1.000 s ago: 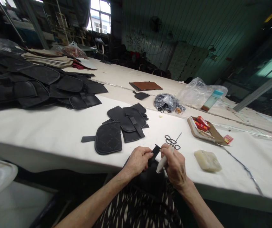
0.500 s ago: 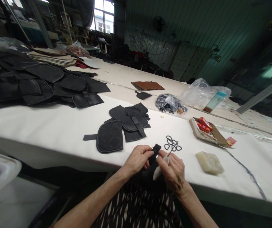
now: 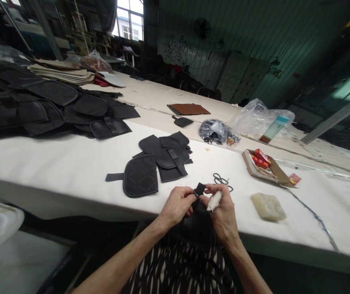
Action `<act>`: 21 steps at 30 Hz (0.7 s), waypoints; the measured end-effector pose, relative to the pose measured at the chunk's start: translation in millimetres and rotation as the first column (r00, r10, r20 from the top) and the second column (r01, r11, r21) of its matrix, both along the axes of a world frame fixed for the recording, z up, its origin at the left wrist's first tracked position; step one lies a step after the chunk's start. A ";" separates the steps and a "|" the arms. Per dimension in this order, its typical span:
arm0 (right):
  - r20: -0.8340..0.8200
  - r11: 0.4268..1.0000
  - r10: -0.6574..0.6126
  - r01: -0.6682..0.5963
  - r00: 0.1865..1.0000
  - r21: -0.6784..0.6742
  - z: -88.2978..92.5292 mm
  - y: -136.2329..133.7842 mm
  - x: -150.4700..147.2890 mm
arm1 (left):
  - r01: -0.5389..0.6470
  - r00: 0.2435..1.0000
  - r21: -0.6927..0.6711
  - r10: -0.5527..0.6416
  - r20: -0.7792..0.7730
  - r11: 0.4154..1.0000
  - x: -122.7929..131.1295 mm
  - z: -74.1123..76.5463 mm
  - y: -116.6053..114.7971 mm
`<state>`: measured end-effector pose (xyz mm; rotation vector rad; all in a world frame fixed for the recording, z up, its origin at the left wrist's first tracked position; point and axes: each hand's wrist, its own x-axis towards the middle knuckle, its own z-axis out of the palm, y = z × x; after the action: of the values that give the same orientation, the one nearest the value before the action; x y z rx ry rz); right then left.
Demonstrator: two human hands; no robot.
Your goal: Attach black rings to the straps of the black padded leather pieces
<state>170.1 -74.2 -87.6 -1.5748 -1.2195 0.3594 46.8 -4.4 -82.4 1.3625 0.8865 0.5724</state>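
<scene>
My left hand [image 3: 176, 206] is closed, thumb and fingers pinching a short black leather strap [image 3: 200, 188] just over the table's front edge. A small dark ring [image 3: 196, 193] sits at the strap by my left fingertips. My right hand [image 3: 224, 214] is closed around the white wrapped handle of an awl [image 3: 214, 201], and its fingertips touch the strap's right side. The awl's metal shaft is mostly hidden by the hand. Below the strap hangs its black leather piece [image 3: 198, 224], over my lap. Several loose black D-rings [image 3: 219, 179] lie just beyond my right hand.
Black leather flaps [image 3: 140, 176] lie left of centre, with a large pile [image 3: 55, 98] farther left. To the right are a yellowish block [image 3: 268, 207] and a cardboard tray [image 3: 248, 166] with red packets. A bag of rings [image 3: 213, 130] and clear plastic [image 3: 251, 116] lie behind.
My right hand has turned and shifted up, so the awl's handle now lies higher and its shaft no longer shows. A dark ring now shows at the strap. The view shifts slightly.
</scene>
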 end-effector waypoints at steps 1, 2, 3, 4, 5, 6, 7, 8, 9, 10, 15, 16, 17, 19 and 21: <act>-0.087 0.999 -0.003 -0.002 0.996 -0.054 1.3 0.8 -2.0 | -0.003 1.000 0.006 0.003 -0.003 1.000 0.2 -0.4 0.0; -0.132 0.997 -0.010 -0.001 0.991 -0.080 1.9 1.4 -4.0 | -0.005 1.000 0.010 0.005 -0.007 1.000 0.3 -0.7 -0.1; -0.155 0.996 -0.017 0.004 0.988 -0.087 1.9 1.9 -6.0 | -0.007 1.000 0.014 0.007 -0.010 1.000 0.4 -1.1 -0.4; -0.163 0.997 -0.021 0.008 0.986 -0.079 1.1 2.0 -8.0 | -0.010 1.000 0.017 0.011 -0.013 1.000 0.4 -1.4 -0.9; -0.161 0.998 -0.022 0.012 0.987 -0.062 -0.1 1.8 -9.9 | -0.015 1.000 0.021 0.016 -0.015 1.000 0.4 -1.8 -1.6; -0.154 0.999 -0.022 0.015 0.988 -0.044 -1.7 1.5 -11.6 | -0.023 1.000 0.025 0.023 -0.016 0.999 0.4 -2.2 -2.5; -0.147 0.999 -0.023 0.019 0.989 -0.028 -3.2 1.0 -13.0 | -0.031 0.999 0.030 0.031 -0.016 0.999 0.3 -2.8 -3.4; -0.139 1.000 -0.023 0.021 0.990 -0.016 -4.6 0.6 -14.0 | -0.039 0.999 0.036 0.039 -0.014 0.999 0.2 -3.4 -4.4; -0.129 1.000 -0.022 0.021 0.991 -0.007 -5.3 0.3 -14.4 | -0.047 0.999 0.043 0.048 -0.011 0.998 0.0 -4.0 -5.4; -0.117 1.000 -0.016 0.015 0.993 -0.007 -5.4 0.1 -14.2 | -0.054 0.999 0.051 0.054 -0.007 0.997 -0.3 -4.6 -6.3; -0.138 0.993 0.084 -0.094 0.987 -0.071 3.1 1.2 -7.2 | -0.073 0.997 0.066 0.073 0.001 0.995 -1.8 -4.9 -8.1; -0.142 0.990 0.101 -0.113 0.985 -0.079 4.8 1.2 -5.8 | -0.071 0.997 0.064 0.071 0.002 0.995 -1.9 -4.3 -8.1; -0.139 0.989 0.112 -0.125 0.984 -0.085 6.0 1.1 -4.8 | -0.067 0.998 0.062 0.067 0.005 0.996 -1.9 -3.5 -7.9; -0.131 0.988 0.117 -0.129 0.984 -0.086 6.8 0.7 -4.5 | -0.058 0.998 0.059 0.057 0.013 0.997 -2.1 -1.8 -7.9; -0.137 0.991 0.107 -0.116 0.985 -0.067 6.7 0.2 -5.7 | -0.048 0.999 0.056 0.047 0.026 0.997 -3.0 0.1 -9.0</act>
<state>164.4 -74.0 -80.9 -1.5235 -1.2052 0.5793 43.8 -13.4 -82.3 1.3859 0.8901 0.6538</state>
